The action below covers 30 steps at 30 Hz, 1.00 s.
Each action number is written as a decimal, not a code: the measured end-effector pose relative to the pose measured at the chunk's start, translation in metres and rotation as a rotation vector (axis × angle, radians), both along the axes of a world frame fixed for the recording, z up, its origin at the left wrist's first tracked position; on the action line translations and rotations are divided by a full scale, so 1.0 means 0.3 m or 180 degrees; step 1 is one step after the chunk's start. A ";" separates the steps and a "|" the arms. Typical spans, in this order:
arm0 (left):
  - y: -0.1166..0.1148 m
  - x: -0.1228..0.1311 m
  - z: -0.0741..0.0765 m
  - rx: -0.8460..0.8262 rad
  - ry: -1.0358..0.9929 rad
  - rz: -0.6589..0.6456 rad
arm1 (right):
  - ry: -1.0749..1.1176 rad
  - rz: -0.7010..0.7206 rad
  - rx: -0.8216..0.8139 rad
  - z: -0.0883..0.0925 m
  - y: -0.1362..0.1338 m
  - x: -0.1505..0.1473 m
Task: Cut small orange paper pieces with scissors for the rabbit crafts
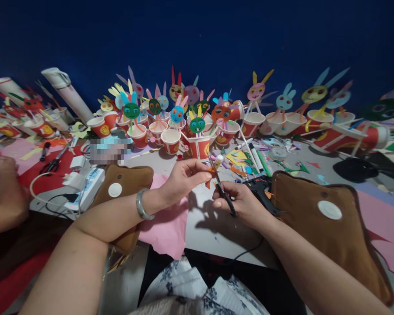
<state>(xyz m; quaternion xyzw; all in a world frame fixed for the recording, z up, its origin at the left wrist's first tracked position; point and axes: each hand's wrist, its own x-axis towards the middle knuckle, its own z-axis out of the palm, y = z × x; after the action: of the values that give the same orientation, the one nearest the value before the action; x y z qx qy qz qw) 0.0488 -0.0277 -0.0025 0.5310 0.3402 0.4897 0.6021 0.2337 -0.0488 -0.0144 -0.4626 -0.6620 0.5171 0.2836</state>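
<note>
My left hand (184, 179) pinches a small orange paper scrap (211, 176) over the table, a bangle on its wrist. My right hand (239, 201) is closed around black-handled scissors (222, 188), whose blades point up at the scrap. A pink paper sheet (169, 227) lies under my left forearm. Two brown padded cushions (331, 227) sit beside my arms, one on each side.
Several red paper cups with colourful paper rabbit faces (197, 127) crowd the back of the table. Markers, paper scraps and a black glue gun (261, 188) lie near my right hand. A power strip (85, 183), second scissors (52, 164) and another person's hand (3, 188) are on the left.
</note>
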 end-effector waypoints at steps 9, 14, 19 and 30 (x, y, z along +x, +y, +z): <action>-0.002 0.000 0.009 0.0125 0.0012 0.0006 | -0.0089 0.0009 0.0050 -0.004 0.001 0.003; -0.002 0.000 0.013 0.0212 0.0049 0.0037 | -0.0061 -0.0007 0.0002 0.000 -0.001 0.002; 0.002 0.000 0.007 0.0314 0.0139 0.0131 | -0.0084 -0.0060 0.0029 0.006 -0.003 -0.001; 0.010 -0.004 -0.007 0.0308 0.0069 0.0064 | 0.0015 -0.0129 -0.0048 0.016 -0.003 -0.004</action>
<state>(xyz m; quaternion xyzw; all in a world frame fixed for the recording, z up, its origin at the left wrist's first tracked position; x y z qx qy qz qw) 0.0475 -0.0247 -0.0046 0.5613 0.3280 0.5058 0.5670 0.2325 -0.0496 -0.0096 -0.4768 -0.6479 0.5173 0.2921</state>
